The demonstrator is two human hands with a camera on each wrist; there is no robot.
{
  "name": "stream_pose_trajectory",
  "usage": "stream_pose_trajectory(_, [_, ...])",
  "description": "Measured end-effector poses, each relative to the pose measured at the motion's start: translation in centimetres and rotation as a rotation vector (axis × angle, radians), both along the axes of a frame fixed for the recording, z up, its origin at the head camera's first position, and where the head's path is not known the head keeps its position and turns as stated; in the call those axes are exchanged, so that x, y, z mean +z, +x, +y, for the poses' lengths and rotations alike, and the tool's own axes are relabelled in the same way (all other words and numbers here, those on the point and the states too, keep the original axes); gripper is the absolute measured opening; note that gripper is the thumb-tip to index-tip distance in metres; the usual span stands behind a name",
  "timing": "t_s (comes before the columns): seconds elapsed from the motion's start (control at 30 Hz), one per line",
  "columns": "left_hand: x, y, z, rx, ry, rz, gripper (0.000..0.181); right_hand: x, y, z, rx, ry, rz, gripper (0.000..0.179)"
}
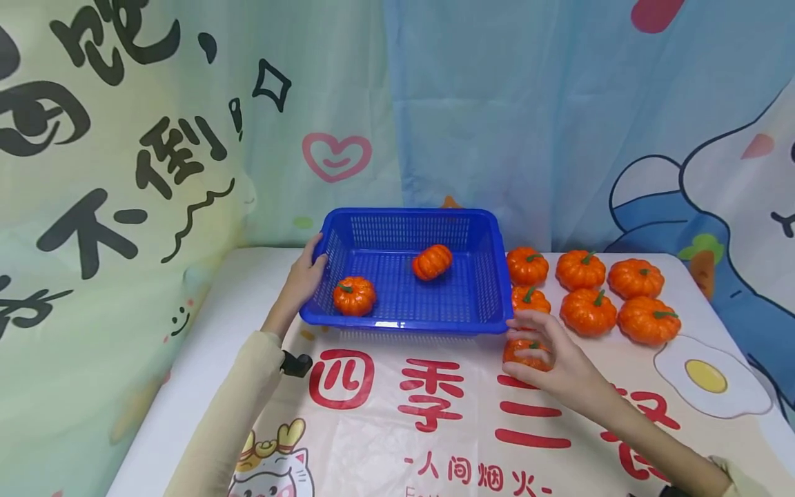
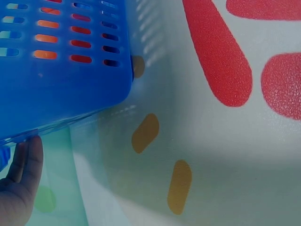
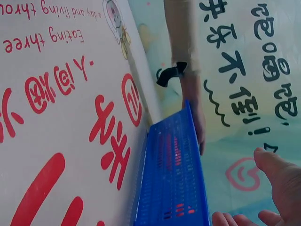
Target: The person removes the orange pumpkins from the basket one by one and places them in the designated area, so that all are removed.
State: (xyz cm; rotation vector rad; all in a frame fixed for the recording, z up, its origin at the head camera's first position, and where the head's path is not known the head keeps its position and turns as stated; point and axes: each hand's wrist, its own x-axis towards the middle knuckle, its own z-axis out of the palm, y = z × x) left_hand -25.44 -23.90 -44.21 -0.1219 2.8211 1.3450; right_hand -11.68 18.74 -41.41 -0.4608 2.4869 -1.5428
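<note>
A blue plastic basket (image 1: 404, 326) with slotted walls stands on the table, two small orange pumpkins inside: one at its front left (image 1: 355, 296), the other (image 1: 432, 262) right of the middle. My left hand (image 1: 306, 273) grips the basket's left rim, thumb on top; in the left wrist view its fingers (image 2: 33, 162) reach under the rim. My right hand (image 1: 553, 352) is by the basket's front right corner, overlapping a pumpkin (image 1: 518, 353) in the head view. Its thumb and fingers are spread apart, and the right wrist view shows the thumb (image 3: 277, 172) away from the fingertips.
Several more orange pumpkins (image 1: 589, 312) sit in rows right of the basket, the nearest (image 1: 529, 299) close by its wall. A printed cloth (image 1: 447, 442) with red characters covers the white table (image 1: 205, 304). A patterned curtain (image 1: 472, 138) hangs behind.
</note>
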Motion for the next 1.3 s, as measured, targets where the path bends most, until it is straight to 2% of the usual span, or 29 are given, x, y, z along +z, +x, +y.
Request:
stream_pose_trajectory(0.3, [-0.1, 0.0, -0.1, -0.008, 0.006, -0.004, 0.056, 0.1, 0.1, -0.8, 0.037, 0.099, 0.077, 0.054])
stream_pose_trajectory(0.5, [-0.2, 0.4, -0.2, -0.006, -0.003, -0.01, 0.056, -0.1, 0.0, -1.1, 0.056, 0.151, 0.093, 0.055])
stream_pose_trajectory(0.8, [-0.2, 0.1, -0.1, -0.008, 0.009, -0.005, 0.056, 0.5, -1.0, -1.0, 0.089, 0.184, 0.103, 0.058])
stream_pose_trajectory(1.1, [-0.1, -0.1, 0.1, -0.006, 0.004, -0.011, 0.056, 1.4, -3.5, -1.5, 0.146, 0.193, 0.035, 0.057])
stream_pose_trajectory(1.3, [-0.3, -0.2, -0.2, 0.0, 0.001, -0.018, 0.056, 2.6, -6.9, -2.6, 0.164, 0.252, 0.021, 0.06])
